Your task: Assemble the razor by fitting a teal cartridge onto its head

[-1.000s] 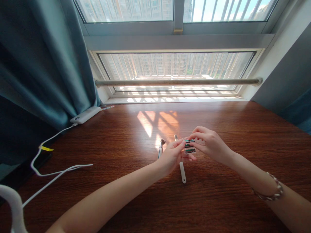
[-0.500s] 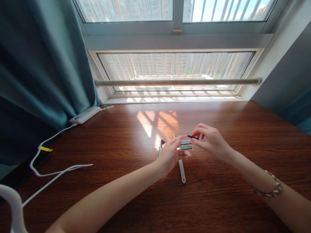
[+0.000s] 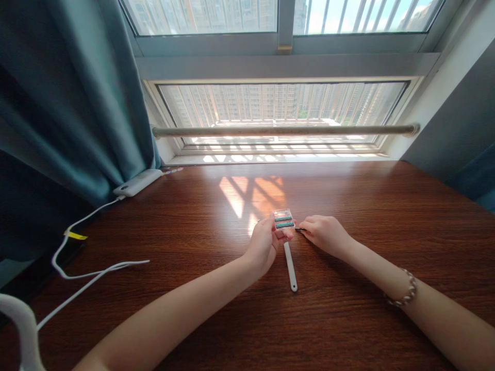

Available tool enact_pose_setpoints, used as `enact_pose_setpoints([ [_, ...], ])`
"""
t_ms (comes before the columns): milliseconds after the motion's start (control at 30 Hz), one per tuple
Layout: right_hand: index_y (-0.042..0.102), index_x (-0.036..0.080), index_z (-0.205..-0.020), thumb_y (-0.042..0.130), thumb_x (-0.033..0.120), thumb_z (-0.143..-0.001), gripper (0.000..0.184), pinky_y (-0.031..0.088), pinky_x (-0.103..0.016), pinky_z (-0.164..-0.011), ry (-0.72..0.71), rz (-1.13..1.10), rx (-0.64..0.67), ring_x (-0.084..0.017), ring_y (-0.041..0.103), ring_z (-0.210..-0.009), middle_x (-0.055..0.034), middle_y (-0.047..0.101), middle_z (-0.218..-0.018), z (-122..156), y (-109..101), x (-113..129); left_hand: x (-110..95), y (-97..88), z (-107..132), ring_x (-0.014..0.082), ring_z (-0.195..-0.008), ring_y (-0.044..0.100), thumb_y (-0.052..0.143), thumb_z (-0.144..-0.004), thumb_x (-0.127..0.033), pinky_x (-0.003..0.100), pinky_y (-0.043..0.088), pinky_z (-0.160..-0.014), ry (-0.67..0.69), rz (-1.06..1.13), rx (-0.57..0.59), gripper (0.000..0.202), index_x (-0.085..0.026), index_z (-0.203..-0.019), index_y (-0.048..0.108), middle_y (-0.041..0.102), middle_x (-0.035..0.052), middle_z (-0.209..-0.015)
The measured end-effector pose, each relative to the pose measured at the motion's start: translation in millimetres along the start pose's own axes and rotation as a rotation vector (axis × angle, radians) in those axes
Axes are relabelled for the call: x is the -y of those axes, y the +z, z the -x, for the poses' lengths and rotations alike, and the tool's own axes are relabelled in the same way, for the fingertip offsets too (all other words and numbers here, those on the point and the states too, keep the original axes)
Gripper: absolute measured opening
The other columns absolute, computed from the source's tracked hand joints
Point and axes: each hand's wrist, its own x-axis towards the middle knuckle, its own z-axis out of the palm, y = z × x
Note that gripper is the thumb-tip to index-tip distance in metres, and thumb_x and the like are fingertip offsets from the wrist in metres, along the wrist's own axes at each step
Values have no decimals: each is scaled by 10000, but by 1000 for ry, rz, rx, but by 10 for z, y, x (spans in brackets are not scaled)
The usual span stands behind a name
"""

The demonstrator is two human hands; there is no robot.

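Note:
My left hand (image 3: pixel 265 245) is closed on a small clear case (image 3: pixel 287 212). Two razor cartridges with green strips (image 3: pixel 284 224) lie inside it, one above the other. To the right of the case, low over the tabletop, my right hand (image 3: pixel 327 234) pinches a thin black piece (image 3: pixel 299 229), seen edge-on, that looks like another razor cartridge. A white handle (image 3: pixel 291 270) with a hole at its near end lies below the case, its far end hidden by my left hand and the case.
The brown wooden table (image 3: pixel 367 319) reaches to the window. A white power bank (image 3: pixel 138 183) with a cable (image 3: pixel 93 211) lies at the back left by the blue curtain (image 3: pixel 93 103). A white curved tube (image 3: pixel 23 319) rises at the lower left.
My left hand has shifted left with the case and tilted it. My right hand has lowered toward the table with the black piece. The metal razor beside my left hand is now hidden.

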Motion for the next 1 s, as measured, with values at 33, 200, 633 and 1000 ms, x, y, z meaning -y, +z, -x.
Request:
enact_pose_setpoints([
  [33, 632, 209, -834, 455, 229, -828, 178, 347, -242, -596, -5, 3, -1, -164, 559, -739, -46, 631, -774, 3, 2, -2, 2, -2, -1, 89, -494, 532, 462, -814, -266, 238, 446, -549, -2, 1, 0, 189, -95, -805, 543, 642, 109, -804],
  [200, 618, 208, -871, 532, 324, -779, 171, 388, -264, -643, 24, -89, -21, -185, 561, -781, -49, 629, -814, 9, -27, -24, 14, -8, 0, 92, -493, 535, 440, -828, -294, 240, 447, -547, -18, 8, 10, 234, -93, -801, 557, 643, 112, -790],
  [633, 410, 188, -1176, 655, 247, -667, 568, 448, -344, -793, -47, -643, -218, -191, 532, -911, -79, 538, -1034, -36, -141, 71, 40, -19, 27, 69, -450, 502, 483, -799, -341, 217, 415, -517, -144, -160, 93, 256, -105, -800, 582, 643, 97, -796],
  [1000, 418, 183, -1162, 660, 304, -651, 578, 448, -399, -818, 320, -561, -227, -237, 564, -952, -97, 583, -1075, -54, 167, -757, 58, -34, 57, 37, -370, 456, 510, -752, -329, 181, 358, -416, -325, -522, 252, 247, -115, -844, 596, 647, 64, -766],
])
